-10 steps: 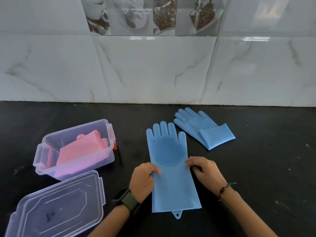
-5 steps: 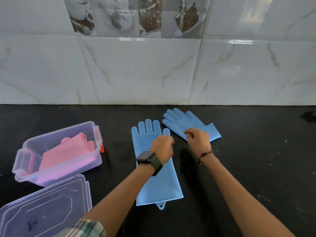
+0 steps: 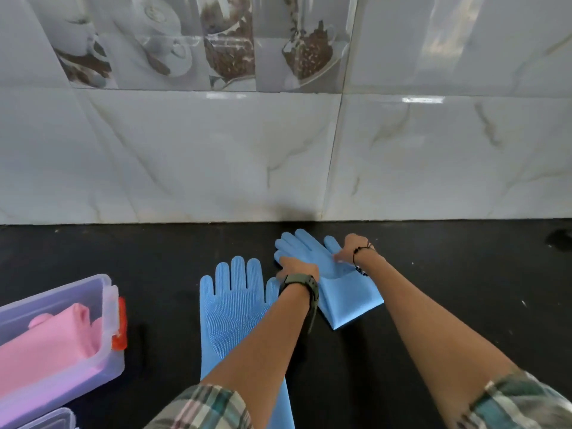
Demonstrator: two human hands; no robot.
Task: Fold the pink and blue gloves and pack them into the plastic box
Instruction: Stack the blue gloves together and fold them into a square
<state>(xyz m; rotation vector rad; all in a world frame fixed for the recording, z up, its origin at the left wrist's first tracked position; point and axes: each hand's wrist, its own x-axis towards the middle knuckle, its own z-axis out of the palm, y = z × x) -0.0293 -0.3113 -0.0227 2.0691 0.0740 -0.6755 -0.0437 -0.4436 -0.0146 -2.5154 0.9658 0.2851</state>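
Observation:
A flat blue glove (image 3: pixel 230 308) lies palm-up on the black counter, its cuff hidden under my left forearm. Behind it to the right lies a second blue glove (image 3: pixel 346 292) with its cuff folded over. My left hand (image 3: pixel 297 267) rests on that glove's left side near the fingers, and my right hand (image 3: pixel 351 247) grips its right edge by the thumb. The clear plastic box (image 3: pixel 106 308) at the left edge holds folded pink gloves (image 3: pixel 52 342).
The box's clear lid (image 3: pixel 52 418) lies in the bottom left corner. An orange-red clip (image 3: pixel 120 323) shows at the box's right end. A white marble-tiled wall (image 3: pixel 278 156) rises behind the black counter (image 3: pixel 448 274).
Both hands have left the flat blue glove and reached forward to the folded blue glove behind it. The camera has tilted up and moved closer.

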